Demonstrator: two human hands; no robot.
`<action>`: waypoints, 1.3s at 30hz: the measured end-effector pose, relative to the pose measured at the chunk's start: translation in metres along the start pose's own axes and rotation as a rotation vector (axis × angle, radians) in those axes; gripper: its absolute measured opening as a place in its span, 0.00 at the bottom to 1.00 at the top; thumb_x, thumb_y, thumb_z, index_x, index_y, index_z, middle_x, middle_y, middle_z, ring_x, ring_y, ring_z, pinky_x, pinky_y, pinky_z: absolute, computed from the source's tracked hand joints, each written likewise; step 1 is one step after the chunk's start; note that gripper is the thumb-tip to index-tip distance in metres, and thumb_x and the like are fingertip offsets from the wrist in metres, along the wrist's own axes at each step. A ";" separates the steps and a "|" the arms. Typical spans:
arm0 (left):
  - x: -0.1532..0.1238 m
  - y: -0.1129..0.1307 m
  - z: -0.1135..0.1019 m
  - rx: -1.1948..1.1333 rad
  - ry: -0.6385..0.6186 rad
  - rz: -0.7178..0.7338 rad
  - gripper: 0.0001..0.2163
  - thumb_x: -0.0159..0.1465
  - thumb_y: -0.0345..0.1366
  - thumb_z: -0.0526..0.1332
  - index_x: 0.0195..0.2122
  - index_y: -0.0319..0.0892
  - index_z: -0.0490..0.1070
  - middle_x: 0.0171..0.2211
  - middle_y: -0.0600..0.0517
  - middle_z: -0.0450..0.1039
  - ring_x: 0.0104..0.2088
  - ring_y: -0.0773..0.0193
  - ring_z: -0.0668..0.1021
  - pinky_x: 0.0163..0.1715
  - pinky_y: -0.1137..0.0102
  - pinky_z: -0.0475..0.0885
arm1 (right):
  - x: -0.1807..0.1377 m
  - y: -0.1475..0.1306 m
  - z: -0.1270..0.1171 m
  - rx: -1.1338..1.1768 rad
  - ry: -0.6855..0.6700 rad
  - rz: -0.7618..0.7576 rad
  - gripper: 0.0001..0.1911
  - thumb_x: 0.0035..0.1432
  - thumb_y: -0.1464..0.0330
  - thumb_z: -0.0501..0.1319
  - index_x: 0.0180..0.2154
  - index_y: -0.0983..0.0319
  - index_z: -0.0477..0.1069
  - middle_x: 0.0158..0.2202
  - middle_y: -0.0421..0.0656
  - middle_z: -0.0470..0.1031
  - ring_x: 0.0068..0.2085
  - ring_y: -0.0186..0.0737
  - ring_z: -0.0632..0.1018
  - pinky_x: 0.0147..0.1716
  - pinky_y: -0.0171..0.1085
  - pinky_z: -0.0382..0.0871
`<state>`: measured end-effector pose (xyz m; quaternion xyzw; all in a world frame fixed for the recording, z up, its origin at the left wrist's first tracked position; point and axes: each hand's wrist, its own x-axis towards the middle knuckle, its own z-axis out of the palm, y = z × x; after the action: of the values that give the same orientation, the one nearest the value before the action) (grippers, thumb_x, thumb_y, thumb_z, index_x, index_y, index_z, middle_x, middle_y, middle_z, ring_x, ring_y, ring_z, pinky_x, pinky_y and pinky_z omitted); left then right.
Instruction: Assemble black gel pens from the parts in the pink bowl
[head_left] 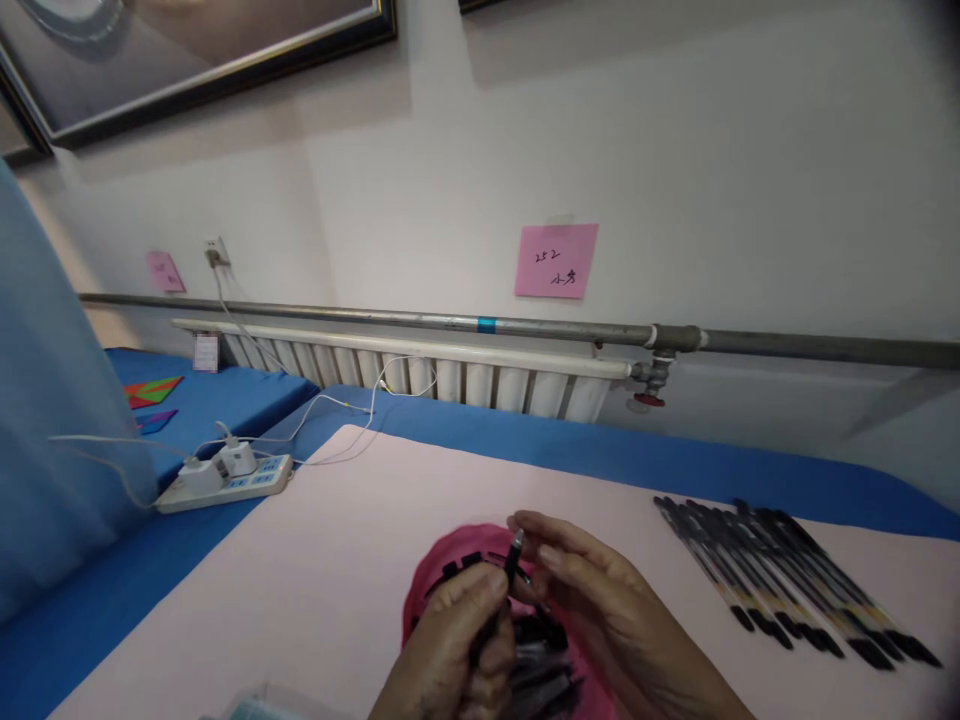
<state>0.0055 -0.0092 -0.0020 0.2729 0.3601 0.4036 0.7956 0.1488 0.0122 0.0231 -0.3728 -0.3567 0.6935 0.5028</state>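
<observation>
My left hand (454, 645) is curled around the barrel of a black pen (512, 562) held upright over a pink tray (439, 560). My right hand (600, 610) pinches the pen's upper end with thumb and fingertips. The pink tray sits on the pale pink table cover (330, 560) and holds several dark pen parts (544, 665), partly hidden by my hands. To the right, a row of several assembled black pens (787, 575) lies side by side on the cover.
A white power strip (229, 478) with plugged chargers and white cables lies on the blue cloth at left. A radiator (420, 375) and a grey pipe (525, 327) run along the wall behind. A pink note (556, 260) is stuck on the wall. A blue fabric panel (45, 450) stands at far left.
</observation>
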 end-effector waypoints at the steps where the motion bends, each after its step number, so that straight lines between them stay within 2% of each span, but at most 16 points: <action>1: 0.000 -0.001 0.001 0.003 -0.026 -0.013 0.19 0.53 0.53 0.61 0.35 0.43 0.63 0.12 0.64 0.56 0.09 0.78 0.49 0.10 0.77 0.40 | 0.000 0.000 0.000 -0.015 -0.033 0.005 0.14 0.47 0.65 0.68 0.39 0.60 0.78 0.27 0.40 0.74 0.32 0.37 0.74 0.39 0.37 0.66; 3: 0.001 -0.002 0.003 0.008 -0.052 -0.018 0.19 0.52 0.53 0.62 0.34 0.43 0.63 0.11 0.63 0.56 0.09 0.78 0.49 0.10 0.77 0.39 | 0.000 0.001 -0.001 -0.060 -0.068 -0.022 0.12 0.48 0.64 0.67 0.37 0.60 0.78 0.24 0.39 0.72 0.30 0.36 0.72 0.37 0.37 0.66; 7: 0.003 -0.005 0.009 0.037 0.006 0.061 0.22 0.48 0.55 0.64 0.30 0.41 0.64 0.09 0.64 0.54 0.09 0.79 0.48 0.10 0.76 0.39 | 0.002 0.002 -0.002 -0.144 -0.004 -0.077 0.08 0.45 0.65 0.69 0.29 0.61 0.77 0.29 0.40 0.74 0.30 0.35 0.72 0.34 0.36 0.66; 12: 0.004 -0.004 0.010 0.064 0.050 0.042 0.23 0.47 0.57 0.63 0.31 0.42 0.65 0.10 0.64 0.54 0.09 0.78 0.49 0.11 0.75 0.39 | 0.003 0.001 -0.005 -0.161 -0.012 -0.050 0.13 0.47 0.63 0.67 0.36 0.61 0.77 0.32 0.43 0.76 0.32 0.38 0.73 0.37 0.39 0.66; 16: 0.006 -0.006 0.007 0.099 0.053 0.101 0.23 0.48 0.57 0.62 0.32 0.41 0.66 0.09 0.64 0.53 0.09 0.78 0.49 0.11 0.76 0.41 | 0.005 0.000 -0.005 -0.184 0.010 -0.091 0.09 0.44 0.65 0.68 0.30 0.61 0.78 0.30 0.41 0.75 0.30 0.35 0.72 0.36 0.36 0.66; 20: 0.010 -0.010 0.004 0.091 0.046 0.090 0.21 0.50 0.56 0.62 0.30 0.42 0.64 0.09 0.64 0.53 0.09 0.77 0.49 0.10 0.75 0.40 | 0.005 -0.001 -0.003 -0.143 -0.023 -0.034 0.12 0.45 0.64 0.67 0.35 0.60 0.78 0.29 0.42 0.75 0.31 0.38 0.73 0.36 0.38 0.66; 23: 0.010 -0.013 0.003 0.072 0.016 0.147 0.18 0.53 0.53 0.62 0.28 0.42 0.63 0.10 0.64 0.51 0.11 0.77 0.49 0.12 0.76 0.41 | 0.003 -0.002 -0.002 -0.169 0.011 -0.050 0.10 0.44 0.64 0.68 0.32 0.61 0.78 0.30 0.42 0.75 0.32 0.38 0.73 0.37 0.38 0.66; 26: 0.009 -0.013 0.003 0.067 0.014 0.154 0.16 0.55 0.51 0.61 0.27 0.42 0.63 0.11 0.64 0.50 0.12 0.76 0.49 0.13 0.76 0.41 | 0.001 -0.004 -0.002 -0.179 -0.018 -0.026 0.12 0.45 0.64 0.67 0.34 0.61 0.78 0.29 0.41 0.75 0.31 0.38 0.73 0.37 0.39 0.66; 28: 0.007 -0.012 0.003 0.081 0.021 0.140 0.16 0.56 0.51 0.60 0.27 0.43 0.64 0.11 0.64 0.50 0.12 0.76 0.48 0.13 0.75 0.42 | 0.001 -0.004 -0.002 -0.201 -0.039 -0.045 0.12 0.46 0.64 0.67 0.35 0.61 0.78 0.31 0.42 0.76 0.34 0.39 0.74 0.40 0.39 0.66; 30: 0.006 -0.011 0.004 0.158 0.065 0.209 0.16 0.56 0.51 0.60 0.27 0.42 0.66 0.13 0.62 0.53 0.14 0.75 0.52 0.14 0.75 0.46 | 0.001 -0.004 -0.002 -0.237 -0.028 -0.086 0.10 0.46 0.64 0.66 0.33 0.62 0.78 0.32 0.43 0.76 0.36 0.40 0.74 0.42 0.39 0.65; 33: 0.003 -0.006 0.005 0.453 0.151 0.415 0.14 0.58 0.48 0.59 0.28 0.41 0.71 0.21 0.55 0.65 0.22 0.69 0.65 0.22 0.74 0.59 | 0.001 -0.003 0.000 -0.295 -0.002 -0.145 0.09 0.47 0.63 0.65 0.30 0.62 0.76 0.31 0.42 0.75 0.36 0.40 0.74 0.40 0.38 0.66; 36: 0.001 0.000 0.003 0.633 0.175 0.484 0.14 0.60 0.46 0.57 0.32 0.42 0.74 0.27 0.52 0.70 0.32 0.63 0.71 0.32 0.71 0.64 | 0.002 -0.006 -0.002 -0.454 -0.004 -0.236 0.10 0.52 0.62 0.61 0.32 0.61 0.75 0.33 0.42 0.76 0.37 0.40 0.74 0.41 0.38 0.66; 39: 0.001 0.005 -0.004 0.515 0.279 0.451 0.15 0.60 0.48 0.57 0.36 0.42 0.74 0.26 0.53 0.70 0.30 0.64 0.71 0.30 0.72 0.64 | 0.004 -0.008 -0.009 -0.882 0.032 -0.352 0.11 0.57 0.63 0.55 0.37 0.61 0.73 0.36 0.44 0.76 0.38 0.41 0.74 0.39 0.39 0.66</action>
<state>0.0009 -0.0052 -0.0011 0.4788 0.4858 0.4983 0.5351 0.1591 0.0188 0.0258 -0.4952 -0.6671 0.3745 0.4118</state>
